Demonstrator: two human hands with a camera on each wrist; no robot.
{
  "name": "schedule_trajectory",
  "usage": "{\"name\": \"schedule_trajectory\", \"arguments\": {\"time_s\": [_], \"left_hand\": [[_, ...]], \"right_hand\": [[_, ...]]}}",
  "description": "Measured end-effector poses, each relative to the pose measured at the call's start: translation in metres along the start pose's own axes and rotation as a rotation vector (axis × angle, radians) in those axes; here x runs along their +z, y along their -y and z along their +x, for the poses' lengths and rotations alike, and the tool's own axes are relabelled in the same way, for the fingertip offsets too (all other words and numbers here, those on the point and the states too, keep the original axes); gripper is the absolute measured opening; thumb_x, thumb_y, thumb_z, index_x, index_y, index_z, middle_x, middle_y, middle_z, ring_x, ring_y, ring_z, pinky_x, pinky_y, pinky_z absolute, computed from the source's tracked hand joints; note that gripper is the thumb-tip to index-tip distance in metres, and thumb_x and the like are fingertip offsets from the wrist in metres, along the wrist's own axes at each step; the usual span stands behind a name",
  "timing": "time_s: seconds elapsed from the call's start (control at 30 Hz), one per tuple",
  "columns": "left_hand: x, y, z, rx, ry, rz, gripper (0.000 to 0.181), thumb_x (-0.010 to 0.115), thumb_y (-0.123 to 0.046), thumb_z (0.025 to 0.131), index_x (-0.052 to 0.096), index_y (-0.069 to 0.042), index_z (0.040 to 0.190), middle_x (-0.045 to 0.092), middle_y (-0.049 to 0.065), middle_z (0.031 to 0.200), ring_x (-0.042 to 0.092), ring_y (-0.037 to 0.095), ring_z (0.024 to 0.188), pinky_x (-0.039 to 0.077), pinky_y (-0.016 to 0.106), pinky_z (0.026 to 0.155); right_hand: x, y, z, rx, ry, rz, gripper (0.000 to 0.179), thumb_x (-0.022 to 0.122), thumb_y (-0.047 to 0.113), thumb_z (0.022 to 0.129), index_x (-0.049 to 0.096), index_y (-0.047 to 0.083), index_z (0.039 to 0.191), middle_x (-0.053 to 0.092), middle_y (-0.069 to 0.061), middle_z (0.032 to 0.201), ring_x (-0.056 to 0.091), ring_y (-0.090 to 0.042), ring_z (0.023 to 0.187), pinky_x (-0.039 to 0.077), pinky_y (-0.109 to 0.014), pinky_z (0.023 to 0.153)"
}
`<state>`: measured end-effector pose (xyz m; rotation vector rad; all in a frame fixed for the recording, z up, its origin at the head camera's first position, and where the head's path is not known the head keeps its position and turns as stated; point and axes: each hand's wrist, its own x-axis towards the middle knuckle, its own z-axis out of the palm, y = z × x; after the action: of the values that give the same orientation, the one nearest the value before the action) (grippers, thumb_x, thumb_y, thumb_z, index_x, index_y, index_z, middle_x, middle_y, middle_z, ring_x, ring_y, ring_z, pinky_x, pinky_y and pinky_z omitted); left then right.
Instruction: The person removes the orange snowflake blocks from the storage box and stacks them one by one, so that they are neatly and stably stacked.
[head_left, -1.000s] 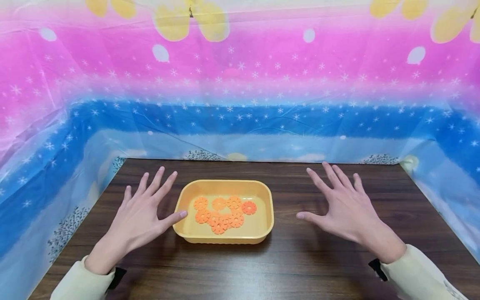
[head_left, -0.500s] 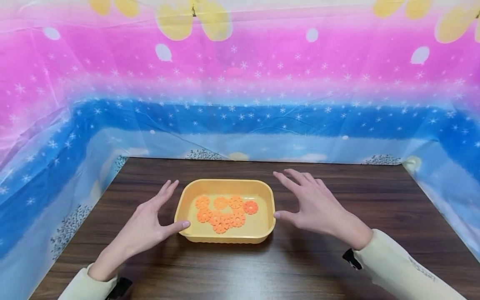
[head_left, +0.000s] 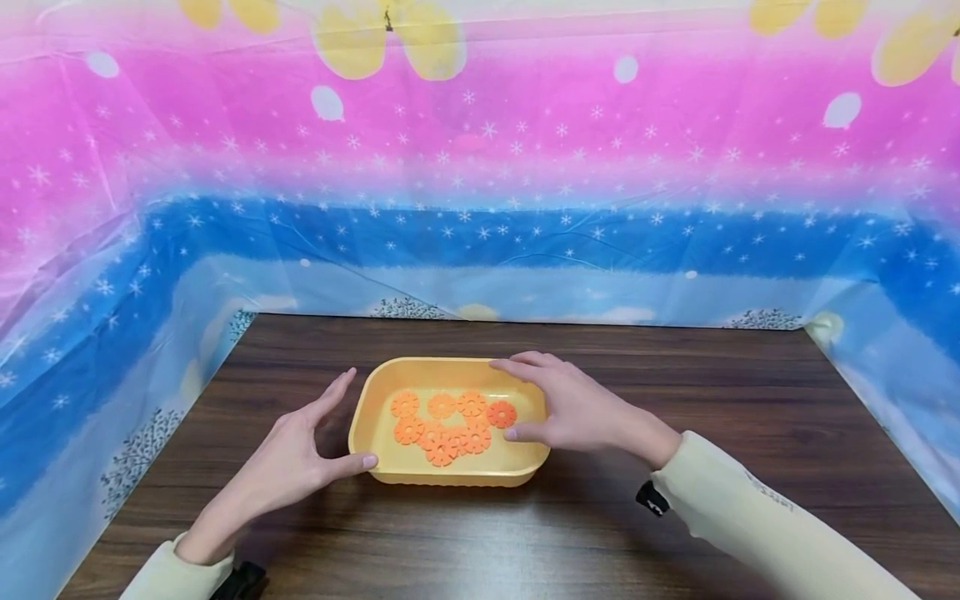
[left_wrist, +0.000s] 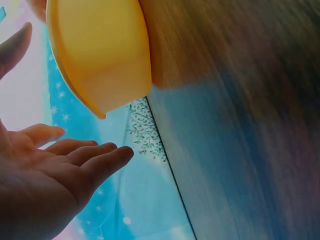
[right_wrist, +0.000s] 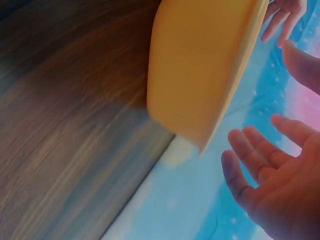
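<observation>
A yellow plastic tray (head_left: 450,478) stands on the table with several orange flower-shaped discs (head_left: 442,450) lying flat inside. My left hand (head_left: 288,458) is at its left side, thumb near the front left corner of the rim and fingers spread behind. In the left wrist view the left hand (left_wrist: 55,175) shows straight, relaxed fingers with a gap to the tray wall (left_wrist: 100,55). Over the tray's right side hovers my right hand (head_left: 573,408), thumb and fingers apart and holding nothing. The right wrist view has the right hand (right_wrist: 285,175) loosely bent beside the tray wall (right_wrist: 200,70).
A dark wood-grain table (head_left: 712,400) carries the tray. Behind it and at both sides hangs a pink and blue cloth (head_left: 480,225) with snowflakes. Black straps (head_left: 652,498) show at the sleeve cuffs.
My right hand has moved left from beyond the tray to above its right side. The left hand has turned, its fingers closer together, and its thumb has dropped slightly toward the tray's front corner.
</observation>
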<state>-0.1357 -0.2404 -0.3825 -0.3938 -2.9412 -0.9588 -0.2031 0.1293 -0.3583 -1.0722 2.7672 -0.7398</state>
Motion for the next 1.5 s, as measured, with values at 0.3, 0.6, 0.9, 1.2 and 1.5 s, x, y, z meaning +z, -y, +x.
{"name": "schedule_trajectory", "arguments": {"time_s": [0.3,0.6,0.9,1.2,1.5], "left_hand": [[0.004,0.003,0.003,-0.022,0.040,-0.058,0.113,0.087,-0.051,0.081,0.022,-0.020,0.168,0.037,0.032,0.160,0.056,0.055,0.129,0.051,0.064,0.101],[0.007,0.007,0.005,-0.010,0.057,-0.120,0.113,0.090,-0.045,0.080,0.025,-0.016,0.167,0.041,0.024,0.161,0.053,0.045,0.137,0.048,0.063,0.105],[0.011,0.013,0.007,0.033,0.085,-0.215,0.110,0.090,-0.038,0.082,0.026,-0.007,0.166,0.038,0.018,0.164,0.052,0.036,0.140,0.048,0.057,0.108],[0.012,0.016,0.010,0.029,0.115,-0.282,0.108,0.090,-0.033,0.083,0.026,-0.008,0.166,0.038,0.018,0.165,0.054,0.036,0.139,0.052,0.052,0.104],[0.012,0.015,0.011,0.014,0.143,-0.320,0.108,0.090,-0.030,0.083,0.025,-0.005,0.165,0.037,0.019,0.165,0.053,0.036,0.139,0.054,0.039,0.101]], "right_hand": [[0.019,0.005,0.027,-0.075,0.124,0.207,0.076,0.085,0.027,0.089,0.050,0.017,0.156,0.047,-0.006,0.157,0.056,-0.031,0.128,0.051,-0.053,0.102],[0.039,0.004,0.045,-0.096,0.187,0.246,0.067,0.086,0.021,0.088,0.059,0.013,0.149,0.056,-0.006,0.143,0.063,-0.027,0.103,0.051,-0.034,0.085],[0.047,0.003,0.058,-0.072,0.236,0.298,0.057,0.089,0.019,0.085,0.069,0.013,0.138,0.061,-0.009,0.134,0.063,-0.021,0.092,0.054,-0.029,0.082],[0.054,0.002,0.071,-0.084,0.278,0.323,0.054,0.091,0.013,0.081,0.073,0.011,0.131,0.063,-0.011,0.122,0.059,-0.019,0.078,0.050,-0.026,0.071],[0.062,0.001,0.078,-0.089,0.298,0.302,0.048,0.092,0.011,0.079,0.078,0.015,0.125,0.063,-0.009,0.111,0.053,-0.019,0.079,0.045,-0.024,0.071]]}}
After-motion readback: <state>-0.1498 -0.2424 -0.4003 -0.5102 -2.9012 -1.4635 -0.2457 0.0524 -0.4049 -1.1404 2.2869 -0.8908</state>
